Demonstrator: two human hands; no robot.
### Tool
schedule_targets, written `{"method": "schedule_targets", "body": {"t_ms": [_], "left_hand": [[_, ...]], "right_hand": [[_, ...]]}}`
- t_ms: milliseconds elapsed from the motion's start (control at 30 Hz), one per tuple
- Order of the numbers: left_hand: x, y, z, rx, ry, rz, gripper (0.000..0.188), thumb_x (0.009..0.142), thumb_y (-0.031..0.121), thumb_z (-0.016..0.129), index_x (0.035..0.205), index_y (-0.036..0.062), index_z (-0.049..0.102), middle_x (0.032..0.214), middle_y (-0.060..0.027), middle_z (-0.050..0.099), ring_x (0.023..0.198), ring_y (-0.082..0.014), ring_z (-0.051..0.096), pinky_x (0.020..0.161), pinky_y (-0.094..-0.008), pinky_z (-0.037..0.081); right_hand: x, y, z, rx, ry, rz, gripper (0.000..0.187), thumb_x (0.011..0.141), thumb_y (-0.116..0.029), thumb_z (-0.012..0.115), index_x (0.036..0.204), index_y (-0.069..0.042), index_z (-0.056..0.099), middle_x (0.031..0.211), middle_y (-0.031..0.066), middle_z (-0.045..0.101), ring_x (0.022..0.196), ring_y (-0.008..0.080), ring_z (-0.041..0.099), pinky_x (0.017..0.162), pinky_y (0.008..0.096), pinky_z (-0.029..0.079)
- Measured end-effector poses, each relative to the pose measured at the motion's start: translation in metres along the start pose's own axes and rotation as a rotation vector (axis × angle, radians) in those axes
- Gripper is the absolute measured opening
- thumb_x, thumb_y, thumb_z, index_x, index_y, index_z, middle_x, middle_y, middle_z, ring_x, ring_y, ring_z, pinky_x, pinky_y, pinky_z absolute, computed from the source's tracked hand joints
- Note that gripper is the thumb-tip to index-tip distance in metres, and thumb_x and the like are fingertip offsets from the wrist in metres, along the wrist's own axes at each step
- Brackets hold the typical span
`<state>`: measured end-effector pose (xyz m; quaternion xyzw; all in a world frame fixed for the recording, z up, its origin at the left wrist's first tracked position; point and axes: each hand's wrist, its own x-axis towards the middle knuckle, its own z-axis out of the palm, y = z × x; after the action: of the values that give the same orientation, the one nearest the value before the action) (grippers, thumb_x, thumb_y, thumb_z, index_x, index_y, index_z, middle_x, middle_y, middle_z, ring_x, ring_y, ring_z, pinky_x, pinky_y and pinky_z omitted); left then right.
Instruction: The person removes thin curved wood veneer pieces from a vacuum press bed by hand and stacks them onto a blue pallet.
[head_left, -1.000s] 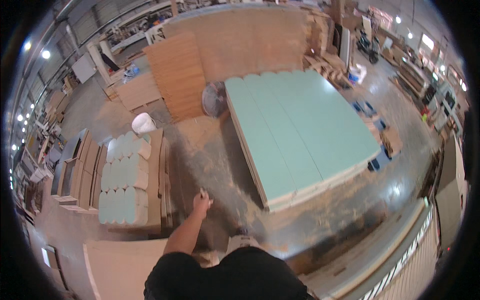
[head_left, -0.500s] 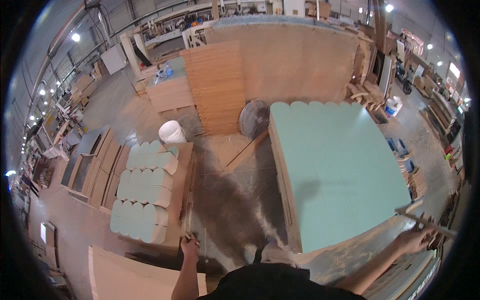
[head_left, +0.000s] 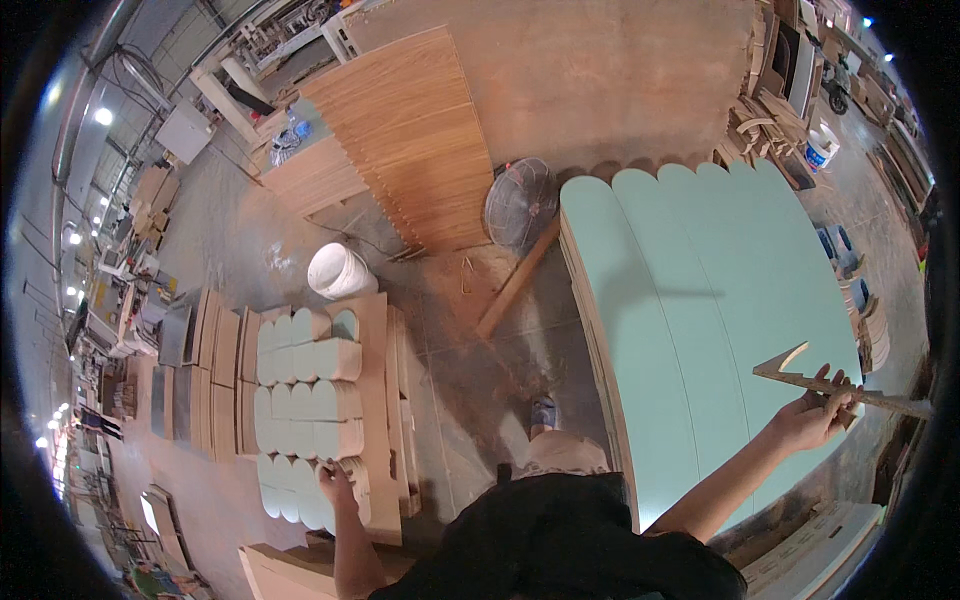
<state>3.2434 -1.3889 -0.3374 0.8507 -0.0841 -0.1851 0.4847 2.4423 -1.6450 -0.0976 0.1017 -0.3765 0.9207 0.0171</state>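
My right hand (head_left: 818, 415) is closed round a narrow wooden offcut strip (head_left: 790, 378) with a sharp hooked end. The strip lies over the near right part of a large stack of pale green boards (head_left: 690, 310) with rounded far ends. At the left, my left hand (head_left: 337, 482) is at the right side of the nearest pile of small green round-ended pieces (head_left: 295, 485). Its fingers are too small and blurred to show whether they grip a piece. More piles of such pieces (head_left: 310, 405) stand behind it on a brown board (head_left: 374, 400).
A white bucket (head_left: 340, 272) and a round floor fan (head_left: 521, 203) stand ahead. A wooden plank (head_left: 520, 277) lies on the floor between the two stacks. Tall wood-grain panels (head_left: 410, 140) rise beyond. Brown boards (head_left: 215, 380) are stacked at far left.
My view has shifted down and to the right. My left hand has come to the near pile of small green pieces. My right hand has carried the strip over the large green boards.
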Motion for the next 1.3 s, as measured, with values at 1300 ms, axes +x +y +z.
{"method": "schedule_targets", "body": {"t_ms": [1300], "left_hand": [[0.315,0.577,0.761,0.293,-0.825,0.895,0.037,0.104,0.012,0.066,0.139,0.0027,0.06,0.134,-0.025,0.062,0.113,-0.0488,0.065,0.093,-0.0509,0.056]], "right_hand": [[-0.085,0.481,0.965,-1.269,-0.636,-1.116,0.043,0.109,-0.022,0.064,0.147,-0.003,0.065,0.15,0.0175,0.063,0.128,0.0311,0.066,0.108,0.0401,0.056]]}}
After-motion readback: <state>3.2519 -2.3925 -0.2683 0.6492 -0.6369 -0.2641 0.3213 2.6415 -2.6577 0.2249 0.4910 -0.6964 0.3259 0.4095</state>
